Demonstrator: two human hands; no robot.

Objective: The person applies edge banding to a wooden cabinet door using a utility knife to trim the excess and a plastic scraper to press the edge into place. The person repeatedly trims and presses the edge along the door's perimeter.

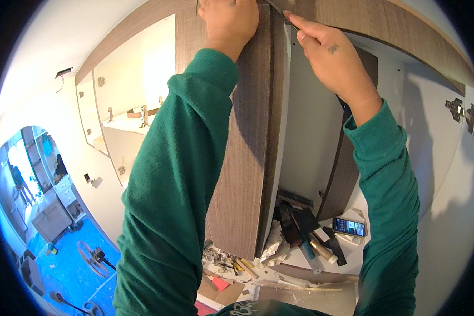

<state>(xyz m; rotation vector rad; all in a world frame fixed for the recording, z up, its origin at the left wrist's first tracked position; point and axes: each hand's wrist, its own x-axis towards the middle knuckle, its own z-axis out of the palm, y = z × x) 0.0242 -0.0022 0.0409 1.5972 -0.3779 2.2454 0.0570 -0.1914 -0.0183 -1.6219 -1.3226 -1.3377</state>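
Gripping tool [278, 9] with right hand [333, 57]; cannot tell whether clamping anything with left hand [229, 22], near panel [247, 131]; might gouge panel through slipping or overpressing.

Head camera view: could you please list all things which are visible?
Wood-grain panel: one, brown, centre
Thin strip: one, dark, top centre
Open cabinet: one, whitish inside, right
Tools: several, mostly dark, cabinet bottom
Phone: one, black, right of tools
Open hinge: one, silver, right
Taps: at least two, silver, upper left
Drawer unit: one, white, far left
Floor: one, blue, lower left
Left hand: one, bare, top
Right hand: one, bare, holding thin strip
Sleeves: two, green, centre and right
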